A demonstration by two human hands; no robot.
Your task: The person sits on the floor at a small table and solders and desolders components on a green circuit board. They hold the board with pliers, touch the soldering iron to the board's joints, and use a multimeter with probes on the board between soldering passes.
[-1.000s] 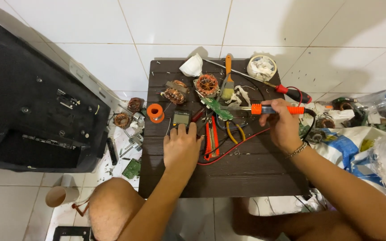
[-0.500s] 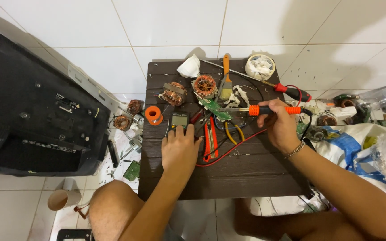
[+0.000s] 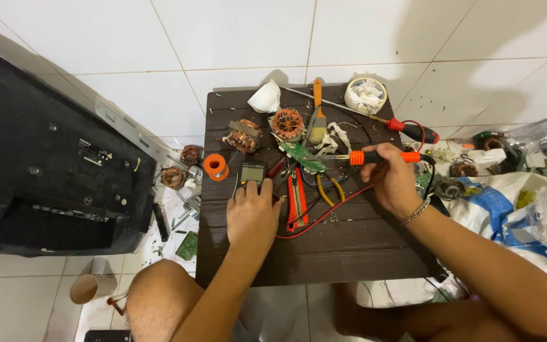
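Soldering iron [image 3: 375,157] with an orange and black handle sits in the right hand [image 3: 392,180], fingers wrapped around the grip, its metal tip pointing left to the green circuit board [image 3: 303,156] near the middle of the dark wooden table [image 3: 349,247]. Left hand [image 3: 252,214] lies flat on the table, fingers loosely spread, fingertips touching the lower edge of a small meter with a pale screen [image 3: 252,172]. A red wire [image 3: 324,215] curves across the boards between the two hands, and an orange utility knife [image 3: 297,199] lies just right of the left hand, beside yellow-handled pliers [image 3: 325,189].

Behind the board stand two copper-wound motor coils [image 3: 287,123], with an orange-handled brush [image 3: 316,107] between them and some white scraps. An orange solder spool [image 3: 215,166] rests at the table's left edge. At the far edge, a roll of pale tape [image 3: 365,95] holds crumpled white paper in its hollow, and a white cone-shaped piece [image 3: 265,98] lies nearby. A red-handled screwdriver [image 3: 413,130] lies right of the tape.

On the tiled floor to the left leans a black television back panel [image 3: 45,171]; a paper cup [image 3: 91,288] lies on its side below it, contents not visible.
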